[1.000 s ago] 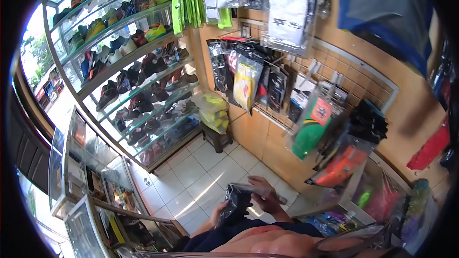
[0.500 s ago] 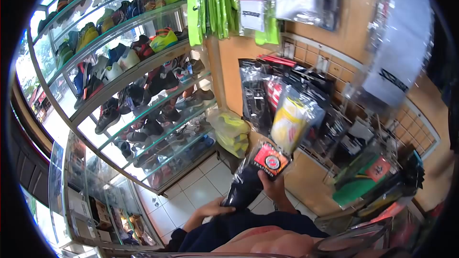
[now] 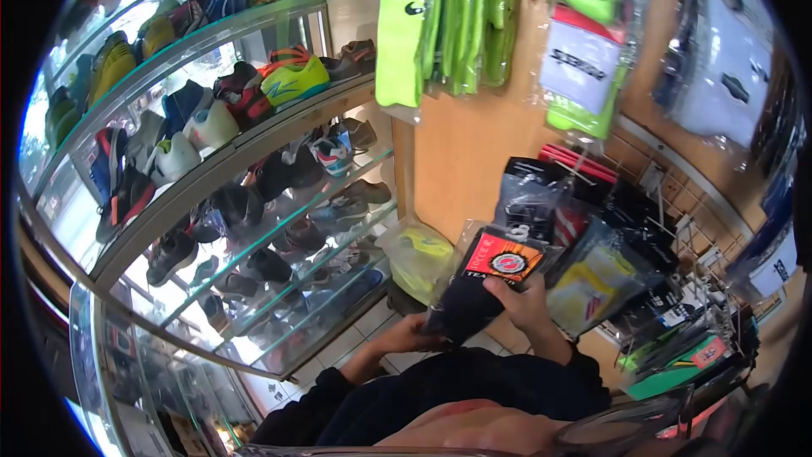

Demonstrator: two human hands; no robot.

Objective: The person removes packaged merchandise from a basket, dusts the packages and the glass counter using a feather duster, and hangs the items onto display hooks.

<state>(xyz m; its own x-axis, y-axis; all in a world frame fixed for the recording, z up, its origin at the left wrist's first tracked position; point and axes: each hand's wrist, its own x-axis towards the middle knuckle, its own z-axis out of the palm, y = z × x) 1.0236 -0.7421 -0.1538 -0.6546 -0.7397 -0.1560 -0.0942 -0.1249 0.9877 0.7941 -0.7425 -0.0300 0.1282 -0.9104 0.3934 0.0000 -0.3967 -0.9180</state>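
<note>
A clear plastic pack of dark soccer socks (image 3: 463, 308) with a red and orange label (image 3: 505, 261) is held in front of my body. My right hand (image 3: 521, 298) grips its right side, thumb pressed on the front just below the label. Around the pack's lower left end, my left hand (image 3: 409, 334) has its fingers closed, partly hidden by the pack. Just behind and to the right hangs a yellow and white packaged item (image 3: 588, 288), beside several dark packs (image 3: 533, 190) on the rack.
Glass shelves (image 3: 245, 140) full of shoes rise on the left. Neon green socks (image 3: 402, 34) and white packaged socks (image 3: 579, 59) hang above. A wire rack (image 3: 689, 178) runs along the wooden wall. A bag with yellow contents (image 3: 419, 258) sits low behind the pack.
The view has shifted, so the shelves and hanging socks appear larger. The sock pack is raised slightly and its label turned more upright. Both hands still hold it.
</note>
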